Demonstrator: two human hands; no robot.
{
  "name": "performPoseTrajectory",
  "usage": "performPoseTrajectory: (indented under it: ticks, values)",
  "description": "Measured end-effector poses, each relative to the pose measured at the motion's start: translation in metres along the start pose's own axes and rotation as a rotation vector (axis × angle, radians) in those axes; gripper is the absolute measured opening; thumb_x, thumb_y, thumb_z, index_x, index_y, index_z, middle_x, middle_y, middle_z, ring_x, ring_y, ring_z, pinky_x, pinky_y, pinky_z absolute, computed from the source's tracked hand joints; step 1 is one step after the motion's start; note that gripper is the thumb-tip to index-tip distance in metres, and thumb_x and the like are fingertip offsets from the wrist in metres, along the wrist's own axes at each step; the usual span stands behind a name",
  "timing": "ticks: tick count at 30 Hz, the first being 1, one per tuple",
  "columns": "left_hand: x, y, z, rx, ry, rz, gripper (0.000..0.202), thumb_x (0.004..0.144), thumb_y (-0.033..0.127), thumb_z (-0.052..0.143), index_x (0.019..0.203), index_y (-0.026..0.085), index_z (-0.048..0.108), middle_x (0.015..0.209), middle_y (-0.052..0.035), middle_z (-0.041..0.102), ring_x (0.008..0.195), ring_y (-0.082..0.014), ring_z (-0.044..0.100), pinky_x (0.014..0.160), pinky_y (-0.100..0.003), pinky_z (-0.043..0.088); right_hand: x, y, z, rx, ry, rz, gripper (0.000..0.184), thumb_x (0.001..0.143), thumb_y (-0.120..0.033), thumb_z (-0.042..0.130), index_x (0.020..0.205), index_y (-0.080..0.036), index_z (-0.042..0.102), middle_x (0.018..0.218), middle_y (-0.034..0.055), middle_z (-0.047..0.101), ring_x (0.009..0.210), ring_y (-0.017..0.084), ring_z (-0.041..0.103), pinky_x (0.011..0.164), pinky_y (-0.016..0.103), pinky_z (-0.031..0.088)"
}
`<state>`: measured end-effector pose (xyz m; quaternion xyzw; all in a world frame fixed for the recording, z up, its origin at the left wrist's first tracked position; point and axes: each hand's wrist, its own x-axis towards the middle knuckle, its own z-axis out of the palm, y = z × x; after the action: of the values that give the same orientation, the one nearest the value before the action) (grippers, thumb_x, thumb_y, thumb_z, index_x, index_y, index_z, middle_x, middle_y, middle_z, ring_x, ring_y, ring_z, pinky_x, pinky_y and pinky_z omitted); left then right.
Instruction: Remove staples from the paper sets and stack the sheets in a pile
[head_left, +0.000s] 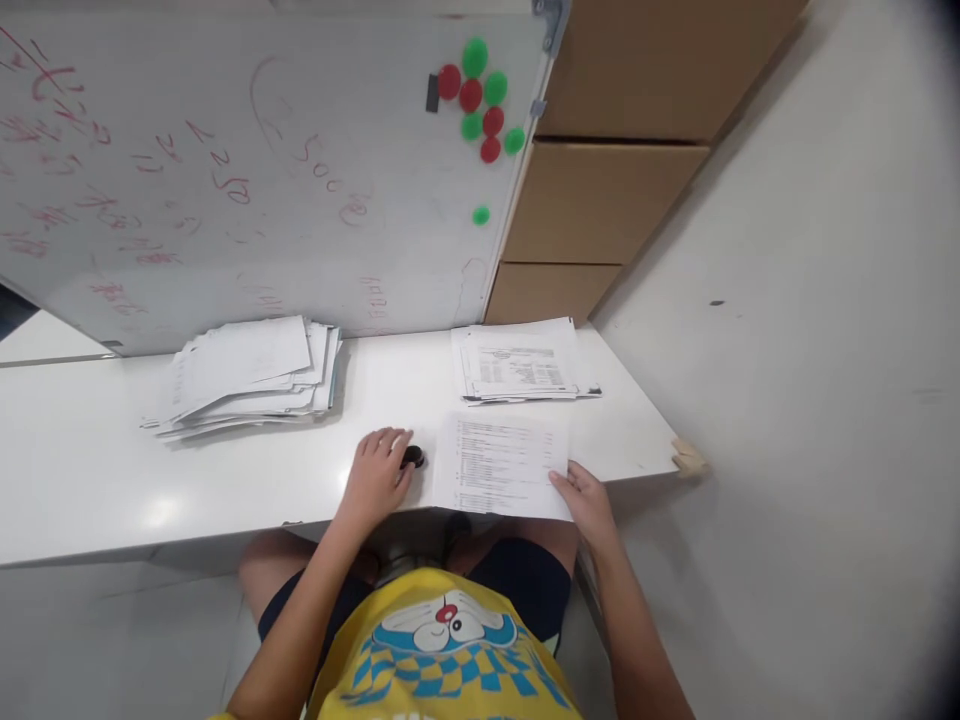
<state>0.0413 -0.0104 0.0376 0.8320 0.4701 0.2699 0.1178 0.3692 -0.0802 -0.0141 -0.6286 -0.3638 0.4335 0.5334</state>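
A printed sheet of paper (499,463) lies at the front edge of the white table (90,470). My right hand (585,500) pinches its lower right corner, fingers closed on the sheet. My left hand (379,473) rests on the table left of the sheet, fingers curled over a small black object (413,458) whose kind I cannot make out. A neat stack of printed papers (521,363) sits just behind the sheet. A messier, fanned pile of papers (251,375) lies further left.
A whiteboard (262,170) with red writing and red and green magnets (480,100) leans behind the table. Brown cardboard boxes (600,200) stand stacked at the back right. A white wall (810,350) closes the right side. My knees are under the table edge.
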Motion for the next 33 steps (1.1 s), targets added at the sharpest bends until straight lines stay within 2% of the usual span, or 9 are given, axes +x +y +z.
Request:
performPoseTrajectory:
  ticks: [2, 4, 8, 12, 17, 23, 30, 33]
  values:
    - [0.004, -0.023, -0.002, 0.141, -0.088, -0.003, 0.043, 0.085, 0.035, 0.056, 0.124, 0.019, 0.055, 0.116, -0.0135, 0.062, 0.108, -0.0307, 0.055, 0.091, -0.047, 0.043, 0.008, -0.004, 0.014, -0.012, -0.080, 0.026, 0.045, 0.068, -0.053, 0.071, 0.096, -0.018, 0.068, 0.097, 0.0100, 0.075, 0.087, 0.027, 0.067, 0.075, 0.038, 0.053]
    - [0.005, -0.040, 0.002, 0.139, -0.142, 0.033, 0.040, 0.088, 0.040, 0.054, 0.122, 0.019, 0.057, 0.110, -0.0114, 0.065, 0.100, -0.0275, 0.059, 0.084, -0.042, 0.046, 0.016, -0.006, 0.027, -0.036, -0.134, 0.033, 0.040, 0.068, -0.050, 0.070, 0.091, -0.018, 0.068, 0.092, 0.0093, 0.075, 0.085, 0.027, 0.067, 0.074, 0.037, 0.053]
    - [0.000, -0.055, 0.014, 0.103, -0.101, 0.111, 0.036, 0.092, 0.045, 0.047, 0.116, 0.021, 0.061, 0.103, -0.0094, 0.069, 0.093, -0.0241, 0.062, 0.080, -0.038, 0.045, 0.023, -0.010, 0.038, -0.074, -0.160, 0.023, 0.031, 0.067, -0.042, 0.068, 0.086, -0.018, 0.069, 0.086, 0.0077, 0.075, 0.083, 0.026, 0.067, 0.072, 0.036, 0.052]
    - [-0.003, -0.056, 0.016, 0.049, -0.044, 0.097, 0.036, 0.093, 0.045, 0.047, 0.117, 0.022, 0.061, 0.104, -0.0086, 0.069, 0.093, -0.0234, 0.062, 0.079, -0.037, 0.044, 0.021, -0.011, 0.034, -0.124, -0.136, 0.022, 0.028, 0.067, -0.040, 0.065, 0.084, -0.018, 0.068, 0.088, 0.0079, 0.075, 0.080, 0.026, 0.067, 0.070, 0.036, 0.051]
    - [-0.003, -0.055, 0.015, 0.030, -0.042, 0.096, 0.036, 0.093, 0.045, 0.048, 0.117, 0.022, 0.061, 0.104, -0.0081, 0.069, 0.094, -0.0230, 0.061, 0.080, -0.036, 0.043, 0.018, -0.007, 0.033, -0.223, -0.129, 0.014, 0.029, 0.069, -0.041, 0.061, 0.084, -0.018, 0.068, 0.086, 0.0064, 0.074, 0.077, 0.025, 0.066, 0.067, 0.034, 0.050]
    - [-0.004, -0.050, 0.015, 0.068, -0.035, 0.159, 0.033, 0.093, 0.040, 0.049, 0.118, 0.022, 0.060, 0.103, -0.0080, 0.069, 0.095, -0.0238, 0.060, 0.079, -0.036, 0.041, 0.016, -0.011, 0.040, -0.187, -0.170, 0.023, 0.033, 0.068, -0.045, 0.065, 0.088, -0.018, 0.068, 0.093, 0.0083, 0.074, 0.083, 0.027, 0.066, 0.074, 0.038, 0.051]
    - [0.000, -0.054, 0.015, 0.096, -0.135, 0.168, 0.031, 0.093, 0.040, 0.048, 0.115, 0.022, 0.062, 0.101, -0.0093, 0.068, 0.094, -0.0240, 0.059, 0.077, -0.037, 0.040, 0.018, -0.011, 0.039, -0.147, -0.214, 0.038, 0.037, 0.070, -0.046, 0.067, 0.095, -0.018, 0.069, 0.096, 0.0086, 0.074, 0.091, 0.028, 0.067, 0.080, 0.040, 0.052]
    - [0.000, -0.056, 0.015, 0.106, -0.133, 0.199, 0.033, 0.094, 0.040, 0.046, 0.118, 0.021, 0.060, 0.102, -0.0101, 0.068, 0.096, -0.0245, 0.059, 0.077, -0.037, 0.041, 0.021, -0.010, 0.043, -0.146, -0.227, 0.006, 0.034, 0.073, -0.042, 0.064, 0.097, -0.018, 0.070, 0.096, 0.0080, 0.074, 0.091, 0.028, 0.067, 0.080, 0.040, 0.052]
